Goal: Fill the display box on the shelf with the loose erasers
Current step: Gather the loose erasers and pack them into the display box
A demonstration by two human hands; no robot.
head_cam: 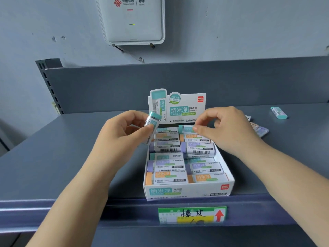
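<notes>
A white display box (188, 192) stands at the front edge of the grey shelf (71, 148), its printed lid flap (185, 107) upright at the back. Two rows of sleeved erasers, orange, purple and teal, lie inside. My left hand (122, 132) holds a teal eraser (152, 122) tilted upright just above the box's back left corner. My right hand (226, 129) pinches another teal eraser (187, 129) lying at the back of the right row. A loose teal eraser (278, 112) lies on the shelf at the far right. A loose purple eraser (261, 131) peeks out behind my right hand.
A green and yellow price label (192, 215) with a red arrow hangs on the shelf's front rail under the box. The shelf's grey back panel (160, 82) rises behind. A white router (135, 20) is mounted on the wall above.
</notes>
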